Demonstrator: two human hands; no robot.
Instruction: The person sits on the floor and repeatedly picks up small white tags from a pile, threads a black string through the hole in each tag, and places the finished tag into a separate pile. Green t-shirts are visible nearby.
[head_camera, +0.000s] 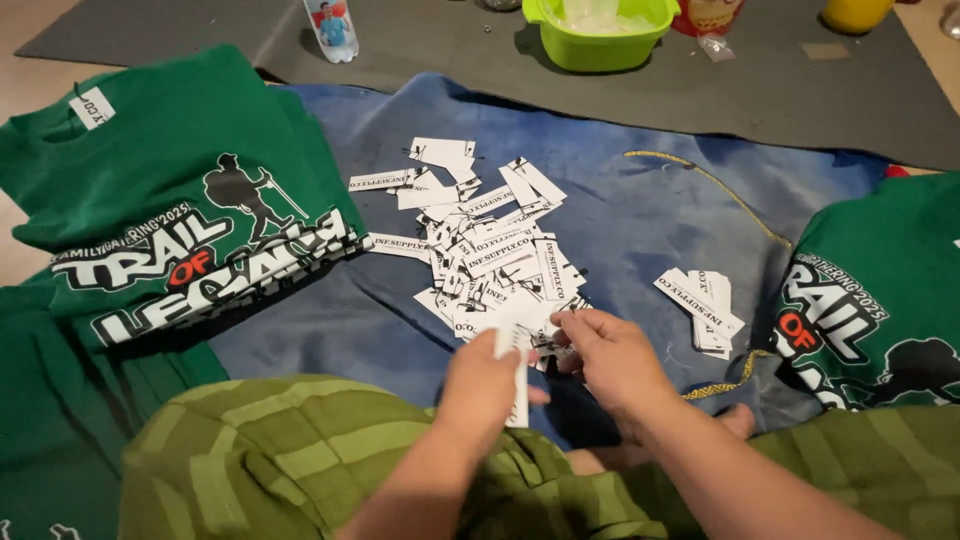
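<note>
A white paper tag is pinched in the left hand at lower centre; the right hand, fingers curled, touches the tag pile on the blue cloth.

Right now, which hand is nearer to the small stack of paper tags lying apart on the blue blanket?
The right hand. It is at the near edge of the big pile of tags, with the small stack just off to its right. The left hand, holding one tag, is farther away.
</note>
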